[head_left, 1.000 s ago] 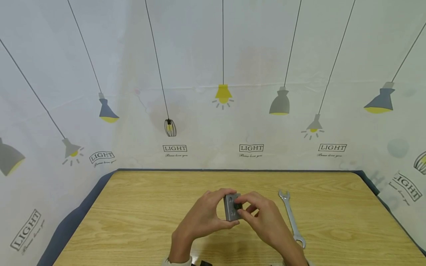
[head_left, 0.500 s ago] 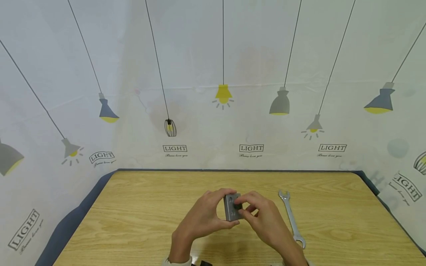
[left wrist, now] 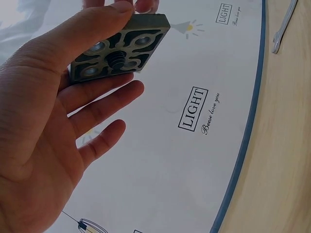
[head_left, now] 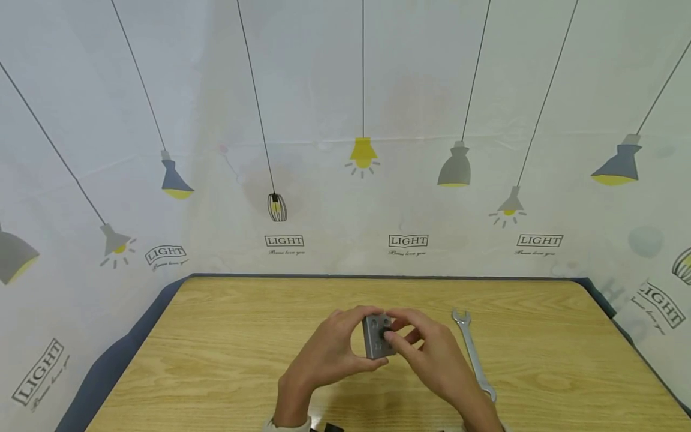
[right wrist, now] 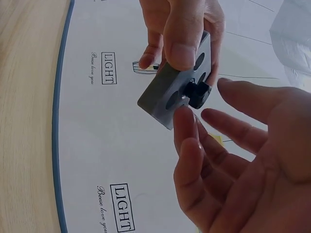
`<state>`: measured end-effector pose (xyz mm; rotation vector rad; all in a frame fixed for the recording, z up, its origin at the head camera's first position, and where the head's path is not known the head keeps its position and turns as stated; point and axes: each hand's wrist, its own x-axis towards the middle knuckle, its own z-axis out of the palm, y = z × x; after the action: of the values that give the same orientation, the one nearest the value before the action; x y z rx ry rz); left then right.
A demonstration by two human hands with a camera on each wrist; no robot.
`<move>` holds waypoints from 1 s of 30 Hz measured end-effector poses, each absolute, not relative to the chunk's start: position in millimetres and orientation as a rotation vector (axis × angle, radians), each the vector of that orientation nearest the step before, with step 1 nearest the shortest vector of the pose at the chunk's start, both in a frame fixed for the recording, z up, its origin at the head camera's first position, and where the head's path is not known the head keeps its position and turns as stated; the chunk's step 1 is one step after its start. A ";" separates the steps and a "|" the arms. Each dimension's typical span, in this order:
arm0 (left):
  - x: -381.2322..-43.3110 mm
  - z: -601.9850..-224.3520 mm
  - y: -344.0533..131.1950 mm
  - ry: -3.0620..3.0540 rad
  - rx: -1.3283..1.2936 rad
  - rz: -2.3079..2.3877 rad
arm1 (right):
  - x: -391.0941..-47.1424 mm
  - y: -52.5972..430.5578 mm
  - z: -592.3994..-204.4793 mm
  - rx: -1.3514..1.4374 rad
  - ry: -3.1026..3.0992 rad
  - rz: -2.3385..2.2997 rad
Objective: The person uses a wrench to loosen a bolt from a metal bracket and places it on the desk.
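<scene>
My left hand [head_left: 329, 351] holds a small grey metal plate [head_left: 372, 343] up above the table, thumb on one edge and fingers on the opposite one. Round holes pierce the plate near its corners. A black bolt [right wrist: 198, 94] stands in its middle, its head out from the face towards my right hand [head_left: 434, 354]. On the plate's recessed back, the left wrist view shows the bolt's threaded end [left wrist: 116, 59]. My right thumb and fingers are spread around the bolt head, with a gap at one fingertip in the right wrist view.
An open-ended wrench [head_left: 472, 348] lies on the wooden table [head_left: 243, 336], right of my hands. Small black items [head_left: 333, 427] show at the bottom edge between my forearms. A white cloth [head_left: 324, 180] printed with lamps rises behind the table.
My right thumb and index finger have shifted on the bolt, the index finger lifting towards the plate's upper edge and the thumb coming in over the head. My left hand and the plate stay put.
</scene>
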<state>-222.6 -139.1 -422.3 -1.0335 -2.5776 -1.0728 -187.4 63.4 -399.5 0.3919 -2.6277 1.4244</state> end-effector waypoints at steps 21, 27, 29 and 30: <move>-220.9 -421.3 -137.8 -2.597 -1.039 -1.053 | -190.3 61.3 -404.5 0.400 -2.654 1.337; -221.4 -421.0 -137.7 -2.599 -1.039 -1.043 | -190.1 61.3 -404.3 0.428 -2.638 1.319; -221.5 -421.0 -137.7 -2.601 -1.040 -1.044 | -189.7 61.5 -404.2 0.433 -2.636 1.321; -221.5 -421.0 -137.7 -2.602 -1.039 -1.043 | -189.5 61.6 -404.1 0.435 -2.635 1.321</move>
<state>-221.5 -137.7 -421.0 -1.0394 -2.6022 -1.0432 -189.5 61.6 -404.1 0.4350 -2.6354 1.3208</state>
